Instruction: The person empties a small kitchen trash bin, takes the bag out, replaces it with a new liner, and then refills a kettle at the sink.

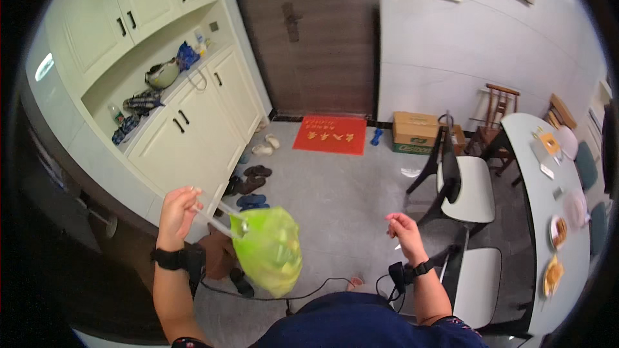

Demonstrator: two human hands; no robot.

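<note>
My left hand (180, 210) is raised, its fingers pinched on the pale drawstrings of a yellow-green plastic bag (268, 251). The bag hangs full and bulging to the right of that hand, clear of the floor; its contents are blurred through the thin film. On the other side, my right hand (405, 234) is held up over the floor near the chairs, fingers curled. A small white sliver shows just below those fingers, and I cannot tell whether they hold it. Both wrists wear black straps joined to a dark cable.
Shoes (254, 179) line the foot of a white cabinet (193, 130). Ahead are a red doormat (330, 135), a brown door (309, 43) and cardboard boxes (415, 130). At right, chairs (466, 188) stand beside a long table (520, 140) bearing plates of food (552, 275).
</note>
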